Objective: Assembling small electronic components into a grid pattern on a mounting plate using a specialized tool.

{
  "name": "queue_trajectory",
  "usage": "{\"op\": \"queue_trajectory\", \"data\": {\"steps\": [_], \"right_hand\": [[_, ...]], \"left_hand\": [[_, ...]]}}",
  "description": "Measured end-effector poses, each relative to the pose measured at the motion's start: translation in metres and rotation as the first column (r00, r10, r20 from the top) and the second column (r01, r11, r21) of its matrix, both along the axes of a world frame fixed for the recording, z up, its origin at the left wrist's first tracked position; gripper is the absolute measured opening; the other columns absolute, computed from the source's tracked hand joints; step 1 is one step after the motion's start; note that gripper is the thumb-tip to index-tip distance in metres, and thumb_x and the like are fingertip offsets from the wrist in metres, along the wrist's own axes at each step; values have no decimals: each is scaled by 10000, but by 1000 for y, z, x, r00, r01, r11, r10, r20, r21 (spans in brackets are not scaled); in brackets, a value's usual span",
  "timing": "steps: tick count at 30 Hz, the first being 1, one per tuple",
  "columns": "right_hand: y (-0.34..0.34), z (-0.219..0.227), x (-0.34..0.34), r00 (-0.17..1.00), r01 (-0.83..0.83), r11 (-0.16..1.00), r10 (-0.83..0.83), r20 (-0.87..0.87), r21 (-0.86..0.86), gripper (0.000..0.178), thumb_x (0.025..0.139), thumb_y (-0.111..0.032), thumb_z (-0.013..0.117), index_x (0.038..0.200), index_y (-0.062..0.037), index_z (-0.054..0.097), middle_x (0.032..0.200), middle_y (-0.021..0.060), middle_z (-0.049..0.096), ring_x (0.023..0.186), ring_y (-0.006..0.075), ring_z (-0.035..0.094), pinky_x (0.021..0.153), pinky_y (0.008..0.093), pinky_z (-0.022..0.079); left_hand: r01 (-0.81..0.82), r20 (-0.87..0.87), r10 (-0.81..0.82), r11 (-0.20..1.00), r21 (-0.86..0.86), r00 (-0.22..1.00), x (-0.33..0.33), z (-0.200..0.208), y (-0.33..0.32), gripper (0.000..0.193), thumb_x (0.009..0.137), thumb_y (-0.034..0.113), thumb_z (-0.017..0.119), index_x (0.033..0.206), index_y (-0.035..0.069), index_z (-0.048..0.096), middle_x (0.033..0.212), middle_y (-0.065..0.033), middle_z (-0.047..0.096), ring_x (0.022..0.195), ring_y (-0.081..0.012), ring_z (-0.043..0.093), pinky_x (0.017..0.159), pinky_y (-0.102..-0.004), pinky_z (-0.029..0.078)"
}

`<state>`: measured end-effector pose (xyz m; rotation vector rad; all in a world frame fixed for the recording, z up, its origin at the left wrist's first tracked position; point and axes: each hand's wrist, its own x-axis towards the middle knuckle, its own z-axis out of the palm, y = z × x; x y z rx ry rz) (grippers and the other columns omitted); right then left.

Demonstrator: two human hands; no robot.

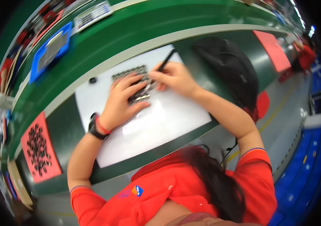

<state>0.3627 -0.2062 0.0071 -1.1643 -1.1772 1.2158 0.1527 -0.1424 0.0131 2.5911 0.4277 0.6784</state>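
My left hand (pixel 124 98) lies palm down with its fingers spread over a block of small metallic parts (pixel 141 70) set close together in rows. Between the fingers of my right hand (pixel 177 78) is a black pen (pixel 167 60), slanting up and away, its lower end at the right side of the parts. Blur and my fingers hide whether that end touches them. Under both hands spreads a large white sheet (pixel 160 124) on the green bench. A small black round piece (pixel 92 80) sits near the sheet's far left edge.
At the left lies a pink mat (pixel 52 160) strewn with many small dark parts. A black bag (pixel 226 62) rests right of the sheet, with another pink mat (pixel 271 49) beyond. Past a raised rim are a blue tray (pixel 65 41) and a calculator-like device (pixel 92 16). Another person (pixel 306 54) is far right.
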Motion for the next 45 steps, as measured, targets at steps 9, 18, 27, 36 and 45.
{"op": "queue_trajectory", "data": {"steps": [9, 18, 27, 36, 45], "right_hand": [[-4, 4, -6, 997, 13, 1000, -13, 77, 4, 213, 874, -187, 616, 977, -1, 616, 769, 44, 615, 629, 98, 573, 562, 220, 457], [-4, 6, -4, 996, 7, 1000, -6, 84, -5, 217, 874, -189, 620, 972, 5, 619, 768, 41, 615, 626, 91, 574, 561, 215, 454], [-3, 3, -5, 996, 20, 1000, -20, 87, 0, 217, 869, -199, 628, 971, -7, 623, 770, 42, 618, 621, 90, 574, 555, 213, 450], [-4, 9, -3, 999, -22, 1000, 23, 45, -17, 217, 880, -196, 610, 957, 6, 627, 765, 45, 625, 616, 89, 578, 545, 205, 441], [-9, 7, -7, 999, 7, 973, -17, 41, 232, 167, 895, -118, 578, 980, 22, 606, 918, 75, 626, 805, 114, 594, 677, 235, 487]], "left_hand": [[-33, 25, 34, 999, -9, 999, -5, -4, -5, 497, 705, 298, 750, 1129, 80, 609, 1228, -114, 540, 1220, -281, 447, 1035, -438, 281], [-32, 15, 32, 999, -21, 999, -5, -5, -4, 478, 723, 291, 739, 1128, 74, 609, 1227, -119, 541, 1230, -278, 438, 1042, -440, 269], [-34, 23, 34, 999, -11, 999, -5, -4, -3, 480, 718, 293, 743, 1126, 78, 610, 1223, -113, 544, 1227, -277, 441, 1039, -434, 273], [-28, 79, 30, 999, -25, 996, -6, -3, -5, 432, 717, 266, 743, 1091, 85, 625, 1173, -91, 582, 1182, -266, 486, 1007, -419, 312], [-63, 159, 76, 995, -81, 984, -3, -3, -4, 203, 706, 183, 743, 860, 63, 686, 946, -50, 678, 1055, -234, 571, 914, -377, 369]]}}
